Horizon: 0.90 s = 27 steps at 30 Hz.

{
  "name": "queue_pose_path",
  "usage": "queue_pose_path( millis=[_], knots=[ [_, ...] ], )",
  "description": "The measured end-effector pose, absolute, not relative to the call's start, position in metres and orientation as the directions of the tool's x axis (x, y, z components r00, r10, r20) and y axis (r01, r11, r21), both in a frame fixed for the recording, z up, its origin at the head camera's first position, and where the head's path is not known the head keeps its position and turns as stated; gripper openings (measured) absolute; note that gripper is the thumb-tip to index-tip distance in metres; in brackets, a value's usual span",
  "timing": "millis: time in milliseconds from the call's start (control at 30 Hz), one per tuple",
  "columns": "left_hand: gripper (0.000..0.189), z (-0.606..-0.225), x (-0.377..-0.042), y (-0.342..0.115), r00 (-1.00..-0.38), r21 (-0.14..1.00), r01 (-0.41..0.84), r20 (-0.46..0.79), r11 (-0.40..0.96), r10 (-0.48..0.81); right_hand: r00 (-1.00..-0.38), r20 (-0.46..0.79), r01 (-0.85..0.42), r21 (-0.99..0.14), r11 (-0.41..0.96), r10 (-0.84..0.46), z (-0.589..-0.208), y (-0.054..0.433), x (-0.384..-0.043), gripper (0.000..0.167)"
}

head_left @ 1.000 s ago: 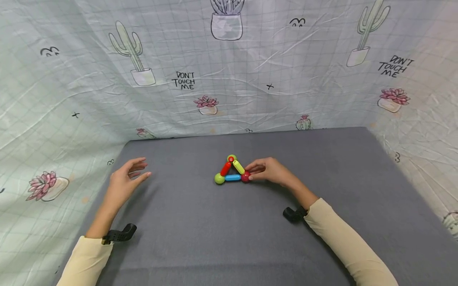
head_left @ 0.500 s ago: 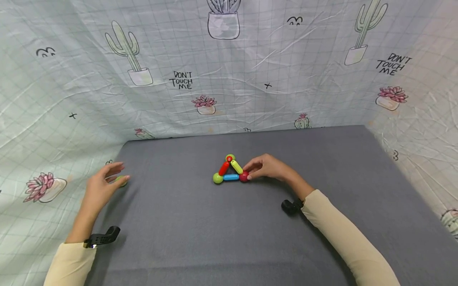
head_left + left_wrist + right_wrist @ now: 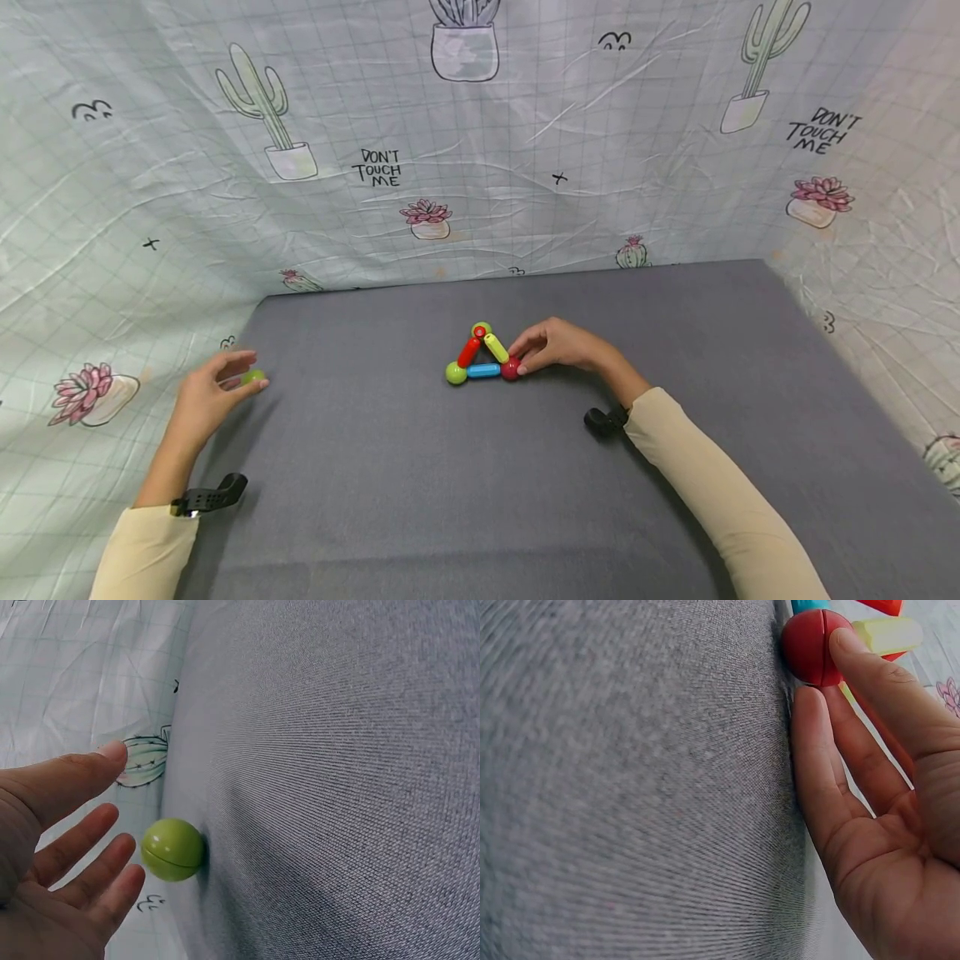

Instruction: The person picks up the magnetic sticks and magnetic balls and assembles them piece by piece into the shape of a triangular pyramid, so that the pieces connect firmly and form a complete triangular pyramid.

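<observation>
A triangle of magnetic rods and balls lies on the grey table: a red rod (image 3: 468,352), a yellow rod (image 3: 496,348) and a blue rod (image 3: 483,371). Green balls sit at its left corner (image 3: 456,372) and far corner, where a red round end shows in front. At the right corner, my right hand (image 3: 566,346) holds the red ball (image 3: 805,646) with thumb and fingers. Far to the left, my left hand (image 3: 206,398) is beside a loose green ball (image 3: 172,850). Its thumb and fingers are spread apart, with a gap to the ball in the left wrist view.
The grey cloth table (image 3: 390,467) ends at the back and left against a hanging cactus-print sheet (image 3: 517,125). The loose green ball lies near the left edge. Each wrist carries a black camera strap (image 3: 206,500).
My left hand has moved left and down to the loose green ball, which was out of sight at first. My right hand stays at the red ball, and the triangle keeps its shape.
</observation>
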<state>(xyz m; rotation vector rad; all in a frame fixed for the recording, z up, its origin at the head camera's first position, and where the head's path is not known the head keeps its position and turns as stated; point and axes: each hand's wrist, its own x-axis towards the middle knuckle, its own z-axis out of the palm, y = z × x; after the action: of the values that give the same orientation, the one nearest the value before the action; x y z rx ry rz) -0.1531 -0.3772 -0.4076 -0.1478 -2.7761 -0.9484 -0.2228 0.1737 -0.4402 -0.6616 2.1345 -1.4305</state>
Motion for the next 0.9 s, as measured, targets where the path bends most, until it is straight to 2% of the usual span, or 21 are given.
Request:
queue_pose_path(
  millis=[667,900],
  knots=[
    [0.058,-0.417,-0.161,-0.387,-0.993,0.619,0.048,0.116,0.784,-0.031,-0.760,-0.112,-0.135,-0.937,0.324,-0.640,-0.438,0.174,-0.221,0.033],
    [0.051,-0.430,-0.164,-0.392,-0.993,0.656,0.040,0.113,0.753,-0.045,-0.756,-0.110,-0.147,-0.932,0.330,-0.645,-0.439,0.174,-0.222,0.032]
  ],
)
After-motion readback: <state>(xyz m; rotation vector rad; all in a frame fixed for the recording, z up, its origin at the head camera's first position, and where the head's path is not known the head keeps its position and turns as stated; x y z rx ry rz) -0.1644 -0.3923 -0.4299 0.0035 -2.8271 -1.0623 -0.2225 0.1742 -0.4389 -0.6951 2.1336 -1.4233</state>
